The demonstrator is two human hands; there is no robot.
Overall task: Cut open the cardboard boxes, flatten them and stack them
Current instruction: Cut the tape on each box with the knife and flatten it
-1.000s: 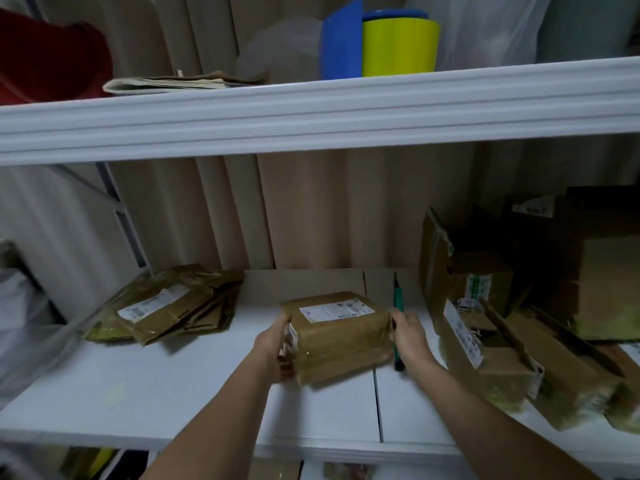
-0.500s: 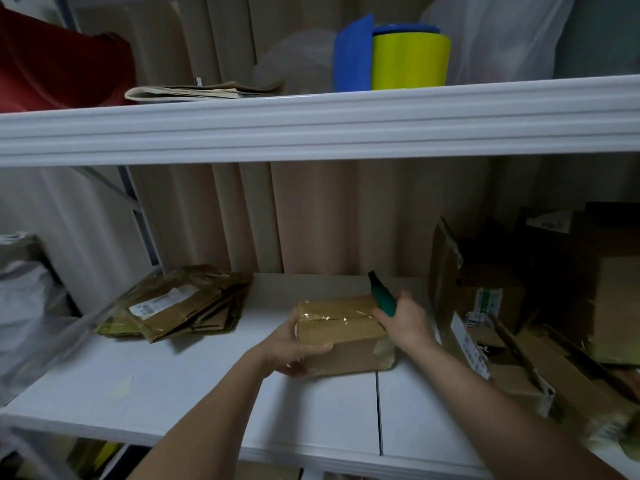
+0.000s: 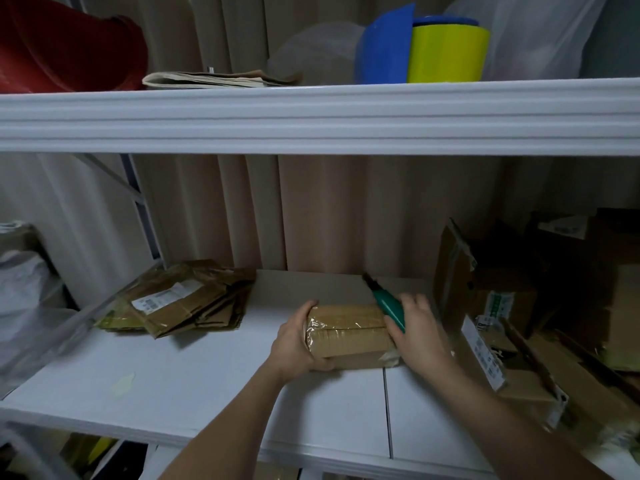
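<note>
Fingers of your left hand curl round the near-left end of the taped cardboard box, steadying it on the white shelf; your right hand grips a green utility knife at the box's right end. You seem to be about to cut: next, the blade needs to meet the tape seam. Farther left lies a stack of flattened boxes; uncut boxes crowd the right. Beyond hangs a beige curtain.

You are facing a white shelving unit standing before a beige pleated curtain, with dim light falling across its lower board.
</note>
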